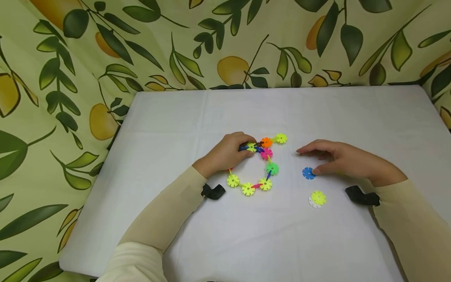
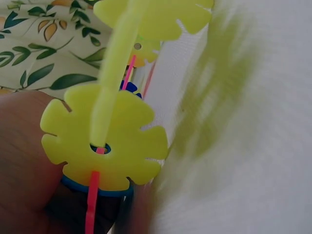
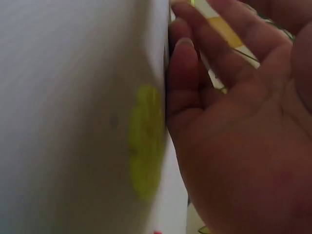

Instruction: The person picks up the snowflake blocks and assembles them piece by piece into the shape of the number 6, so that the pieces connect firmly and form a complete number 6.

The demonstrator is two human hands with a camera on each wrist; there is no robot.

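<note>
The left hand (image 1: 228, 150) grips a curved multicoloured plastic-disc chain (image 1: 273, 171); the relaxed right hand (image 1: 343, 158) perhaps touches a notched blue disc (image 1: 307, 174).

My left hand (image 1: 227, 152) hides part of the snowflake-disc chain (image 1: 246, 191); my right wrist view blurs a yellow snowflake disc (image 3: 145, 141)

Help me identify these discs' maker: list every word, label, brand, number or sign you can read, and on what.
None can be read. The chain, blue disc, yellow disc and white disc show no lettering, though tiny marks would be too small to tell; the backdrop bears pictures only.
</note>
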